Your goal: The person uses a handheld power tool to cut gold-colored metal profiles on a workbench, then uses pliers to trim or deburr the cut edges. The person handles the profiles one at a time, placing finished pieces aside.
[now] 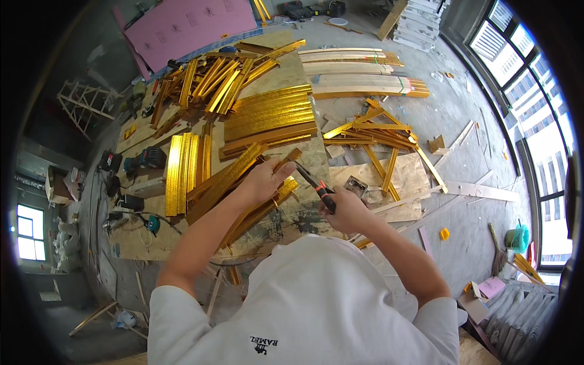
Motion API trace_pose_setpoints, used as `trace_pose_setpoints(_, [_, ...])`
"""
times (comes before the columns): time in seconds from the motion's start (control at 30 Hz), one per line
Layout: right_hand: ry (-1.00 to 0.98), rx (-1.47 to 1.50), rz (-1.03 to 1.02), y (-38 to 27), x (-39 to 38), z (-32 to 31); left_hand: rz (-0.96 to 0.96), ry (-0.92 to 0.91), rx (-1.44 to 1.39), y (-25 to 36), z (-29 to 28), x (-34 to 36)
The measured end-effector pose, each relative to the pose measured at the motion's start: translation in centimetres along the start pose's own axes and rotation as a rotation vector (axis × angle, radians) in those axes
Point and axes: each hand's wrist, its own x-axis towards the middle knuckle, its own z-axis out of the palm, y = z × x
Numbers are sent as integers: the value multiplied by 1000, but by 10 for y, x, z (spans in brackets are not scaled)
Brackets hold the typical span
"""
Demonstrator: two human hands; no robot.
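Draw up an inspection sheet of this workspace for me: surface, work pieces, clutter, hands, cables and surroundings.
Surface: wooden worktop, dark-stained near the person.
Work pieces: gold strip in hand; row of gold strips beyond.
Clutter: jumbled gold strips at the far end; black-and-teal power tool on the left.
Left hand: holds the gold strip.
Right hand: grips a plier-type hand tool; whether its tip touches the strip is unclear.
Cables: dark cable at the left.
Surroundings: concrete floor, pink panel, broom, windows.
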Motion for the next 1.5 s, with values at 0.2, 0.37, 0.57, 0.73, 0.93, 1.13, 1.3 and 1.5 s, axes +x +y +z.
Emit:
trace_pose_setpoints(0.2, [242,-590,5,29,46,43,-451,-226,-99,-30,10,29])
trace_pose_setpoints(0.37, [681,-398,-233,18,34,43,-318,-19,-190,-7,-13,12])
trace_pose_setpoints(0.57, [495,125,-174,33,2,56,-142,-12,-581,8,-29,-23])
trace_pose_setpoints(0.73, [330,249,-172,31,-1,39,-38,-43,-658,23,-14,-39])
trace_pose_setpoints(0.93, [277,257,-191,28,-4,27,-54,-88,-687,27,-17,-39])
trace_pose_setpoints(1.13, [293,247,-212,27,-1,24,-126,-113,-718,35,-17,-43])
trace_pose_setpoints(1.3, [293,202,-219,31,0,22,-100,-81,-723,40,-13,-43])
trace_pose_setpoints(1.5, [308,182,-208,31,-1,24,-97,-79,-735,38,-10,-41])
